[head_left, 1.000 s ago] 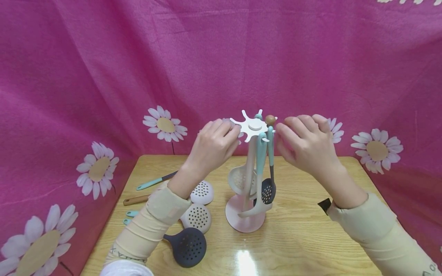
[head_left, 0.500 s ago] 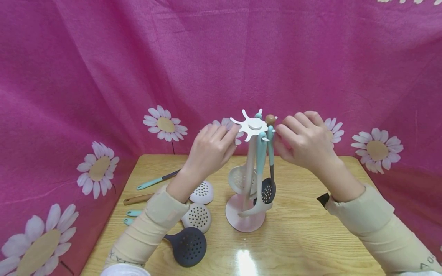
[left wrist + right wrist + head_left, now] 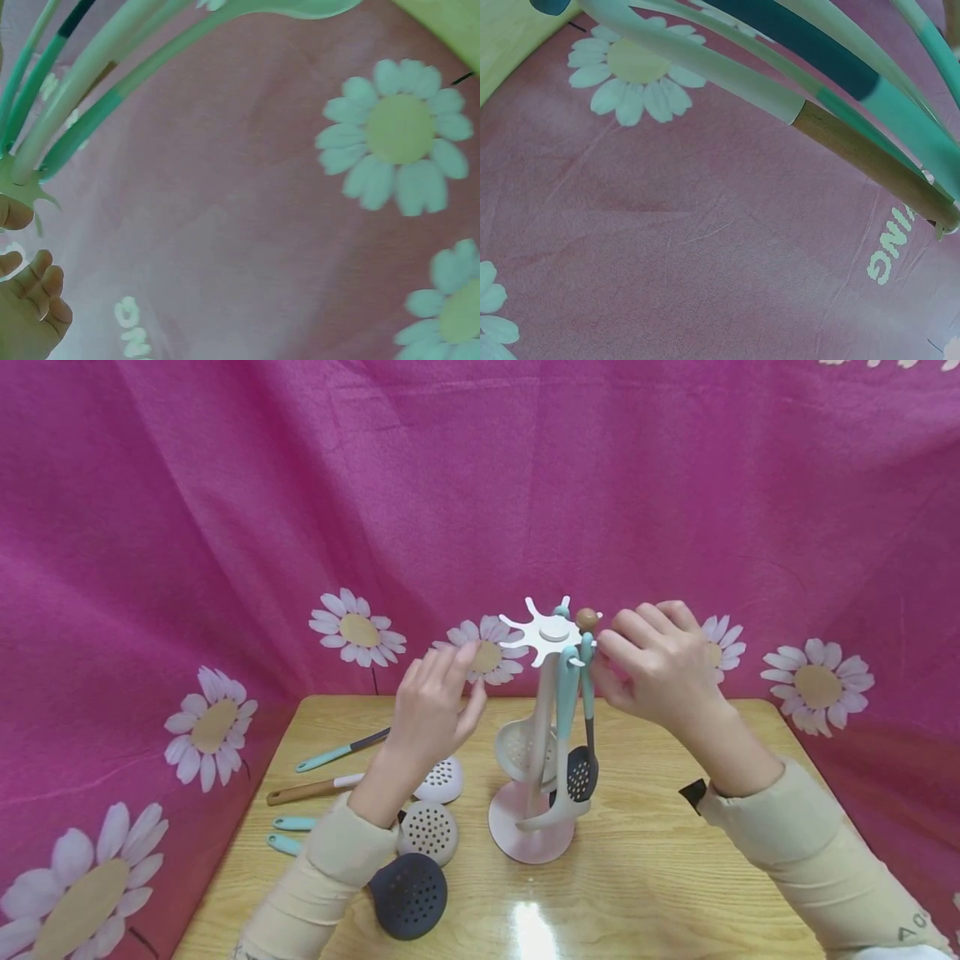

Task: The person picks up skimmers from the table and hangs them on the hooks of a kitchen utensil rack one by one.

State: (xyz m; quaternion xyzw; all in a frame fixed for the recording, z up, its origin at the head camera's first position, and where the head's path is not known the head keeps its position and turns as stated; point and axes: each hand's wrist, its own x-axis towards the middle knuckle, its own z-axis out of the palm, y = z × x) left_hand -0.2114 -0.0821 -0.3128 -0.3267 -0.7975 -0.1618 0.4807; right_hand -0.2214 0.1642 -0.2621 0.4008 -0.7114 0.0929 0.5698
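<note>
A white utensil rack (image 3: 553, 631) with radiating hooks stands on a round pale pink base (image 3: 517, 839). Hung from its right side are a teal-handled ladle (image 3: 567, 693), a teal-handled black skimmer (image 3: 582, 775) and a wooden-handled utensil (image 3: 587, 619). Behind the post a pale perforated skimmer (image 3: 516, 752) shows. My left hand (image 3: 431, 706) hovers left of the rack, apart from it, thumb spread from the fingers, holding nothing. My right hand (image 3: 656, 664) is at the rack's right hooks with curled fingers. Its fingertips are hidden, so whether they pinch a hook or handle cannot be told.
On the table's left lie a black skimmer (image 3: 409, 897), a beige skimmer (image 3: 429, 832), a white skimmer (image 3: 441, 779) and several handles, including a wooden one (image 3: 303, 792) and a teal one (image 3: 322, 758). A pink flowered cloth (image 3: 480, 485) surrounds the table.
My left hand has drawn away from the rack's left hooks, moving left and slightly down, and its thumb has spread. The right hand stays almost where it was; the rack has not moved.
</note>
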